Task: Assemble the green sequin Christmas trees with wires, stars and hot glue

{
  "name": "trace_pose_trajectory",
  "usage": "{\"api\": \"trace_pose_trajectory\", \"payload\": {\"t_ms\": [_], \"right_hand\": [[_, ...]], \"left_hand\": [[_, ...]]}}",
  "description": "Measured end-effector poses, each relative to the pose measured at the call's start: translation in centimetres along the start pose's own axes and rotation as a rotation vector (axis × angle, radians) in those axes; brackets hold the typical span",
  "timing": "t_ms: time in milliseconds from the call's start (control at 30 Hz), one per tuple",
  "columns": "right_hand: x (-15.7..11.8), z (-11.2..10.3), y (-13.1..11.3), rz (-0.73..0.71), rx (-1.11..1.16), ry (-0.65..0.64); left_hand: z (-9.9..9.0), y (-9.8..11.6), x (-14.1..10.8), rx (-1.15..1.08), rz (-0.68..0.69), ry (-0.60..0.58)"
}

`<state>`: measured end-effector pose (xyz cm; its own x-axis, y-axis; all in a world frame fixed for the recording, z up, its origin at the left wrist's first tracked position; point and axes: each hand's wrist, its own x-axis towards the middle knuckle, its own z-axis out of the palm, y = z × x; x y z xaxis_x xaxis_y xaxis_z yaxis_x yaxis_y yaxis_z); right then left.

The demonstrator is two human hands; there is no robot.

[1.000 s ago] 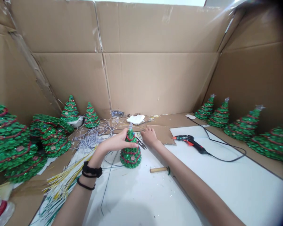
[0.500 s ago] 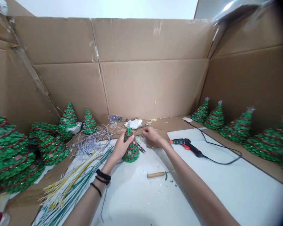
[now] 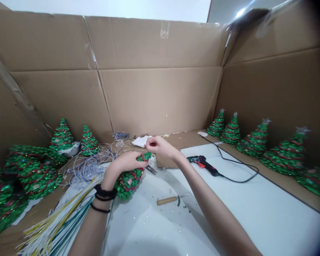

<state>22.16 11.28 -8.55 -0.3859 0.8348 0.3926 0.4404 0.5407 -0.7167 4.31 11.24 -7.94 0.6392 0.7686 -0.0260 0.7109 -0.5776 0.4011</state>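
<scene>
Our left hand [image 3: 125,161] has tipped the sequinned green Christmas tree [image 3: 128,185] onto its side, gripping it over the white board [image 3: 256,213], red garland intact. Our right hand [image 3: 158,146] pinches narrowly just beyond the tip, holding what we cannot tell. Small snips [image 3: 150,169] and a glue gun [image 3: 202,163] lie beyond.

A small green sequined Christmas tree [image 3: 129,181] was seen just below the frame's centre, tilted sharply, its tip pointed toward the upper right and its wide base toward the lower left. Red garland was wound around its tiers. Its upper part was gripped by the left hand [image 3: 125,162], while the right hand [image 3: 160,146] was held curled just above the tip.
</scene>
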Motion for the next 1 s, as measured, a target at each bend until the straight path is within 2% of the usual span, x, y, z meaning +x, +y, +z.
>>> {"api": "trace_pose_trajectory", "payload": {"t_ms": [100, 200, 500, 767, 1000], "right_hand": [[-0.1, 0.4, 0.0, 0.061, -0.094, -0.154], [-0.1, 0.4, 0.2, 0.098, -0.146, -0.221], [-0.2, 0.5, 0.0, 0.066, -0.124, -0.276], [-0.5, -0.2, -1.2, 0.066, -0.183, -0.372], [-0.6, 0.0, -1.2, 0.105, -0.203, -0.343]], "left_hand": [[0.1, 0.0, 0.0, 0.063, -0.017, -0.065], [0.0, 0.1, 0.0, 0.086, -0.017, -0.087], [0.2, -0.4, 0.1, 0.057, 0.010, -0.072], [0.4, -0.4, 0.1, 0.060, 0.014, -0.065], [0.5, -0.3, 0.2, 0.075, 0.014, -0.074]]}}
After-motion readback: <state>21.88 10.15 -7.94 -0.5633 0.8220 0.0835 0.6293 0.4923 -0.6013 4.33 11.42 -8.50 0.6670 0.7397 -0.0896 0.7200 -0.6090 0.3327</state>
